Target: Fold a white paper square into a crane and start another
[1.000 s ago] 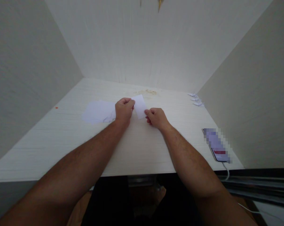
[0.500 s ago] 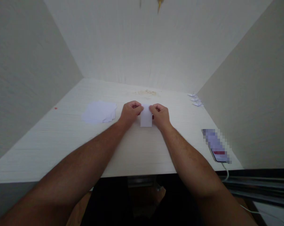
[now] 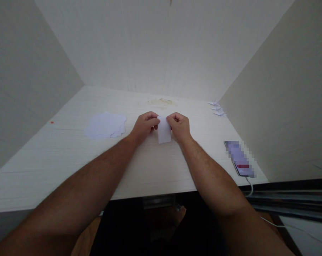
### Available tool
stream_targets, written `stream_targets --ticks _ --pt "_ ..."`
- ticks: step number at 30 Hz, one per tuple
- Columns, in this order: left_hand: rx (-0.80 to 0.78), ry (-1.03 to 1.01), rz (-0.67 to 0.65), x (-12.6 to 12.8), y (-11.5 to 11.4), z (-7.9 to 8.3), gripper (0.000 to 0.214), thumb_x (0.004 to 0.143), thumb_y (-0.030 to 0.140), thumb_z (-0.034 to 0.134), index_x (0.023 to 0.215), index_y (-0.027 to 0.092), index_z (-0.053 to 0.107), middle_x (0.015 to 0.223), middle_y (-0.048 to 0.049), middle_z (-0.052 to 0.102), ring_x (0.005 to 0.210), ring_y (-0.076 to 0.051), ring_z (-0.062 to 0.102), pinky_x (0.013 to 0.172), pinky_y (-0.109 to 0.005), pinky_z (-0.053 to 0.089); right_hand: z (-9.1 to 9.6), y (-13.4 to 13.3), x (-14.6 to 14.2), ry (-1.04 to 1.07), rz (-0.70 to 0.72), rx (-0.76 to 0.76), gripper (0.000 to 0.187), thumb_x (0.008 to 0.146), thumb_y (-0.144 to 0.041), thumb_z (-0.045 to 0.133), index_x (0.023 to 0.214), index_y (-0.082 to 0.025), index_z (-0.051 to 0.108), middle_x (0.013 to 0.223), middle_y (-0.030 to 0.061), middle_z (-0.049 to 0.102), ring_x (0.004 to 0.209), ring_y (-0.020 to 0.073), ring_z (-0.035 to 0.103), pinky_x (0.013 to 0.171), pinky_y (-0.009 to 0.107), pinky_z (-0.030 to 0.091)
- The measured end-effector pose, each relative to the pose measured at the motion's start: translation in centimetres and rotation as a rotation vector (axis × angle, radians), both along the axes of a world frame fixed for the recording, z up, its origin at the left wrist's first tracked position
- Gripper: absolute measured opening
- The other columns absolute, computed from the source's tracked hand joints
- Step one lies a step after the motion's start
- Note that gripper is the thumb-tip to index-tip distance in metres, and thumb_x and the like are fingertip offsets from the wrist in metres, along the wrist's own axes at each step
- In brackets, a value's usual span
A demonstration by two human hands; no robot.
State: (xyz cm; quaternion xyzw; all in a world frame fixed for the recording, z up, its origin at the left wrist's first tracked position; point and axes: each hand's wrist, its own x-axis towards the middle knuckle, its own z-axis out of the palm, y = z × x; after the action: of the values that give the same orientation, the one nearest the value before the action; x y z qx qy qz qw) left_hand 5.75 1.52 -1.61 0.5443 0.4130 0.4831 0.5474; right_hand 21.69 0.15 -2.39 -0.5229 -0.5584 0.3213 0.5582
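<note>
A small white slip of paper (image 3: 164, 131) lies upright in the middle of the pale wooden table (image 3: 70, 153), folded narrow. My left hand (image 3: 145, 125) pinches its upper left edge with curled fingers. My right hand (image 3: 179, 126) pinches the upper right edge the same way. Both hands rest on the table with the paper between them. A loose stack of white sheets (image 3: 105, 125) lies to the left of my left hand.
A phone (image 3: 239, 158) on a white cable (image 3: 250, 186) lies near the table's right front corner. Several small folded paper pieces (image 3: 216, 108) sit at the back right by the wall. A yellowish stain (image 3: 159, 102) marks the back. Walls close in on three sides.
The paper went from a tilted, wider piece held up between my hands to a narrow folded slip on the table. Both hands came together at its top edge.
</note>
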Motion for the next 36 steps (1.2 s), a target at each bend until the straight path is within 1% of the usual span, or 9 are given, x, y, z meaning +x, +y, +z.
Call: stream_targets --ticks 4,7,11,14,18,24,27,30,36 --pt "0.005 -0.04 0.001 0.0 0.1 -0.1 0.016 0.068 0.032 0.068 0.075 0.018 0.069 0.059 -0.002 0.059 0.053 -0.013 0.051 0.046 -0.024 0.031 0.0 0.0 0.1 -0.041 -0.036 -0.012 0.021 0.08 -0.037 0.06 0.068 -0.02 0.058 0.061 -0.0034 0.051 0.058 0.0105 0.045 0.056 0.024 0.037" --pt "0.005 -0.027 0.02 0.0 0.2 -0.3 0.023 0.067 0.034 0.073 0.084 0.018 0.072 0.061 -0.0009 0.059 0.051 -0.011 0.048 0.046 -0.023 0.03 0.1 -0.2 0.1 -0.087 -0.02 -0.032 0.023 0.081 -0.039 0.058 0.069 -0.02 0.059 0.062 -0.0029 0.052 0.058 0.0106 0.046 0.055 0.023 0.037" --pt "0.088 0.066 0.023 0.1 -0.1 -0.3 0.022 0.065 0.035 0.079 0.071 0.018 0.068 0.057 0.0014 0.057 0.049 -0.009 0.042 0.047 -0.023 0.031 0.1 -0.3 -0.2 -0.144 0.034 -0.041 0.024 0.08 -0.04 0.06 0.068 -0.02 0.058 0.06 -0.0036 0.051 0.056 0.0101 0.044 0.054 0.023 0.036" --pt "0.148 0.124 0.063 0.1 -0.2 -0.3 0.021 0.067 0.032 0.078 0.063 0.018 0.064 0.055 0.0021 0.056 0.05 -0.009 0.042 0.049 -0.023 0.032 -0.1 -0.3 -0.3 -0.163 0.052 -0.042 0.028 0.08 -0.043 0.062 0.065 -0.02 0.058 0.057 -0.0037 0.051 0.055 0.0101 0.044 0.053 0.024 0.034" --pt "0.138 0.092 0.149 0.2 0.0 -0.3 0.016 0.066 0.026 0.076 0.062 0.018 0.063 0.055 0.0027 0.056 0.05 -0.009 0.041 0.049 -0.023 0.032 -0.3 -0.3 -0.5 -0.161 0.091 -0.067 0.028 0.08 -0.044 0.062 0.066 -0.019 0.058 0.057 -0.0037 0.051 0.054 0.0101 0.043 0.052 0.024 0.032" --pt "0.115 0.055 0.167 0.2 0.2 -0.8 0.017 0.065 0.025 0.077 0.061 0.019 0.061 0.056 0.0023 0.055 0.052 -0.01 0.044 0.049 -0.023 0.032 -0.2 -0.5 -0.7 -0.201 0.081 -0.071 0.024 0.08 -0.039 0.06 0.065 -0.02 0.055 0.059 -0.0035 0.051 0.057 0.0104 0.044 0.054 0.024 0.034" --pt "0.114 0.07 0.182 0.1 0.4 -1.0 0.015 0.065 0.025 0.077 0.062 0.019 0.064 0.054 0.0023 0.053 0.051 -0.01 0.041 0.049 -0.023 0.03 -0.2 -0.4 -0.7 -0.211 0.08 -0.052 0.025 0.081 -0.038 0.061 0.064 -0.02 0.055 0.06 -0.0032 0.052 0.058 0.0105 0.045 0.055 0.024 0.035" --pt "0.121 0.069 0.183 0.2 0.4 -0.9 0.013 0.064 0.024 0.077 0.062 0.019 0.065 0.056 0.0012 0.055 0.053 -0.01 0.043 0.05 -0.022 0.03 -0.2 -0.3 -0.6 -0.245 0.098 -0.025 0.026 0.082 -0.038 0.061 0.065 -0.02 0.057 0.061 -0.0027 0.054 0.06 0.0106 0.047 0.056 0.024 0.035" --pt "0.131 0.053 0.114 0.4 -0.3 0.0 0.01 0.064 0.023 0.076 0.066 0.017 0.07 0.065 -0.0015 0.064 0.06 -0.012 0.052 0.056 -0.023 0.038 -0.1 -0.4 -0.6 -0.317 0.132 -0.043 0.027 0.086 -0.041 0.061 0.07 -0.019 0.061 0.064 -0.0021 0.058 0.064 0.0109 0.05 0.057 0.023 0.035"
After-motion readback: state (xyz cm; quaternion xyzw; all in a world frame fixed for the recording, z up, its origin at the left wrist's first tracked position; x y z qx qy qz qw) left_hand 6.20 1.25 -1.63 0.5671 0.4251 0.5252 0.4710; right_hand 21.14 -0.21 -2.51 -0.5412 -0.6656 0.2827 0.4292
